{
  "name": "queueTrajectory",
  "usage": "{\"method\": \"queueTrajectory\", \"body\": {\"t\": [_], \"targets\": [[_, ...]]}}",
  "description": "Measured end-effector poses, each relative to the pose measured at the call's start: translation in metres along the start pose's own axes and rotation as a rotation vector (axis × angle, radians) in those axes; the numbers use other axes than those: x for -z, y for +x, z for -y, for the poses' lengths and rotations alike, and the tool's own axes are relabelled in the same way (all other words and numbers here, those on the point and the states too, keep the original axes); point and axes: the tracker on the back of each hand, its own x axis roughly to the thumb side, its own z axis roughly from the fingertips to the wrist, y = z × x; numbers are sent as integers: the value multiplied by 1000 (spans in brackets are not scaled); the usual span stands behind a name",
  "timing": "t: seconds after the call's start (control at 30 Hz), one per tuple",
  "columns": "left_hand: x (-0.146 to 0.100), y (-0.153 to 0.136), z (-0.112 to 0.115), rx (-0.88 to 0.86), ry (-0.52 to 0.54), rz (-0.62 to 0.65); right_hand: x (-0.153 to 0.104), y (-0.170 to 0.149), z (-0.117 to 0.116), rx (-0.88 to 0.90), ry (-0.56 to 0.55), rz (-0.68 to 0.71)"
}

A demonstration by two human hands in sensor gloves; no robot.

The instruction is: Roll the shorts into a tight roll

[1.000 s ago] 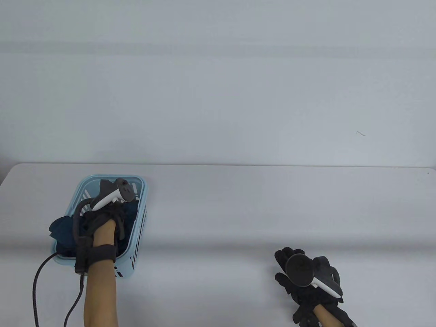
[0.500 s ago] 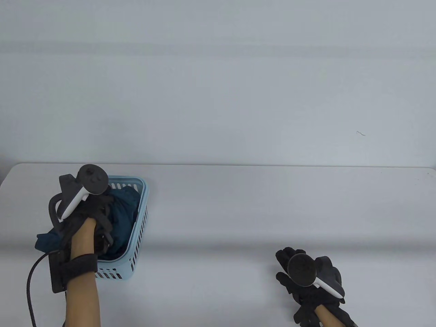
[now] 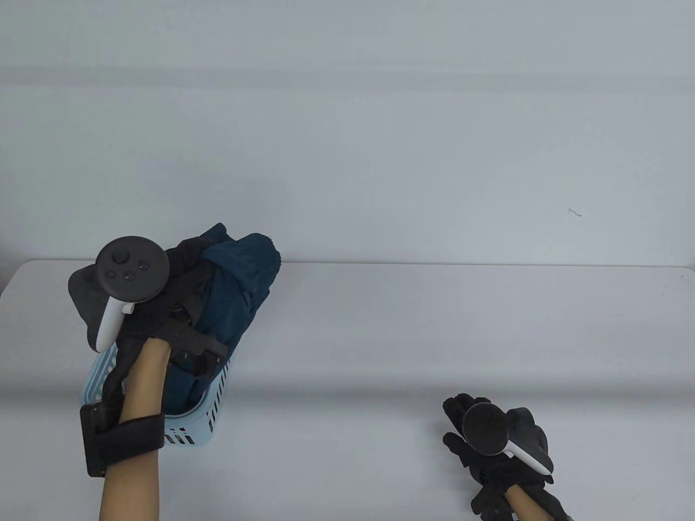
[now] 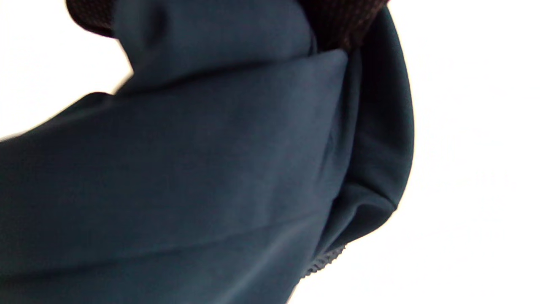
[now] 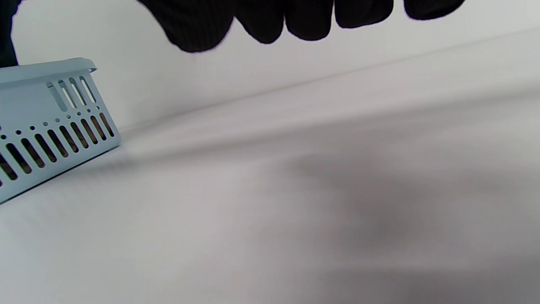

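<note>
My left hand (image 3: 179, 282) grips the dark teal shorts (image 3: 236, 287) and holds them bunched above the light blue basket (image 3: 209, 404); their lower part still hangs inside it. In the left wrist view the shorts (image 4: 211, 169) fill most of the frame, with my gloved fingers (image 4: 341, 21) closed on the cloth at the top. My right hand (image 3: 461, 429) rests empty over the table at the near right, fingers spread. In the right wrist view its fingertips (image 5: 261, 21) hang above the bare table.
The slotted basket stands at the table's near left and shows at the left edge of the right wrist view (image 5: 46, 126). The white table (image 3: 407, 336) runs to the right, a pale wall behind it.
My left hand has risen out of the basket, pulling the shorts up and a little to the right. My right hand has barely moved.
</note>
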Motion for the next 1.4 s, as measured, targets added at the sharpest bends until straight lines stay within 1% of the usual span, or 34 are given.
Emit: {"method": "queueTrajectory", "body": {"t": [0.1,0.27,0.4,0.5,0.6,0.67,0.7,0.73,0.77,0.8,0.83,0.87,0.93,1.0,1.07,1.13,1.3,1.4], "targets": [[-1,20,8,-47,-13,56,0,0,-1,2,2,2],[-2,52,27,-153,-67,142,1,0,-1,3,6,4],[-1,72,47,-258,-135,193,1,0,-1,4,4,4],[-1,75,66,-314,-188,210,1,-1,-1,5,0,2],[-2,65,90,-343,-247,200,1,-3,-1,8,-1,-3],[-5,49,109,-303,-298,167,1,-5,-1,7,5,-14],[-8,37,122,-245,-345,143,1,-7,-1,7,7,-22],[-10,28,130,-208,-387,127,1,-8,-1,7,9,-26],[-16,13,143,-155,-445,96,1,-9,-1,6,10,-33],[-22,-1,155,-109,-471,55,1,-11,-1,7,9,-40],[-26,-8,162,-85,-479,40,2,-11,0,9,9,-43],[-33,-18,173,-40,-493,24,2,-12,0,12,8,-46],[-46,-27,189,16,-524,32,2,-13,0,13,9,-50],[-55,-27,203,35,-561,49,2,-13,0,13,12,-51],[-66,-16,221,48,-599,95,2,-12,-1,8,20,-49],[-71,-3,236,73,-625,142,3,-11,-3,3,25,-46],[-64,17,276,188,-644,200,2,-9,-4,-1,36,-42],[-62,25,299,225,-687,244,3,-10,-4,6,38,-43]]}}
